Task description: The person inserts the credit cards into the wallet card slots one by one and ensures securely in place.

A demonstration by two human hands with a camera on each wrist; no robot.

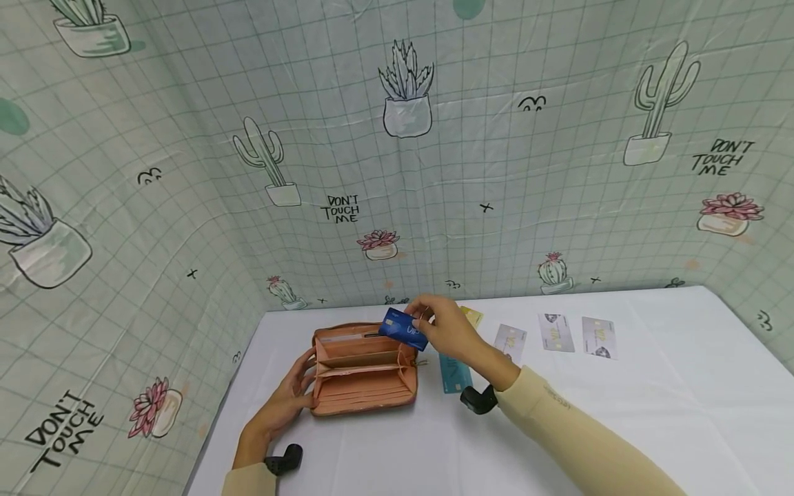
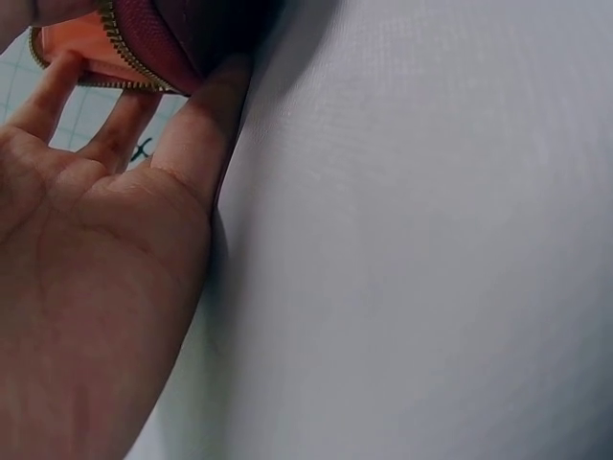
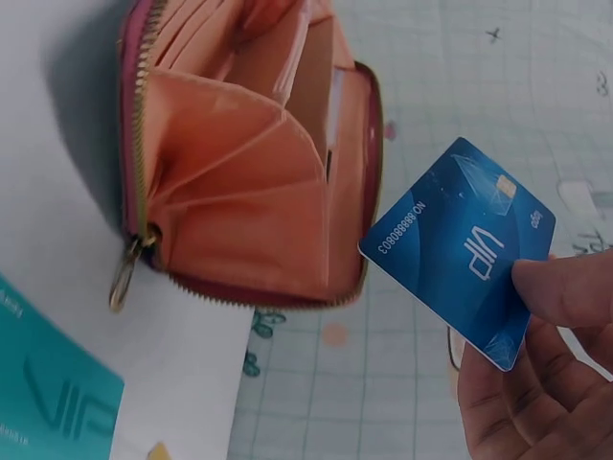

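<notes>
An unzipped wallet (image 1: 366, 399) with an orange lining lies spread on the table, its pockets facing up. My left hand (image 1: 285, 399) grips its left side, the thumb at the near corner and the fingers along the edge. The left wrist view shows those fingers against the brass zipper (image 2: 123, 43). Between thumb and fingers, my right hand (image 1: 446, 331) pinches a blue VIP card (image 1: 397, 329) over the wallet's back right corner. In the right wrist view the tilted card (image 3: 460, 249) is apart from the wallet (image 3: 239, 211). A zipper pull (image 3: 123, 278) hangs from one end.
Right of the wallet lie a teal VIP card (image 1: 455, 375) and a yellow card (image 1: 473, 315), partly hidden by my right hand. Three silvery cards (image 1: 557, 333) lie farther right on the white-covered table (image 1: 682, 386). A printed cloth (image 1: 465, 172) rises behind.
</notes>
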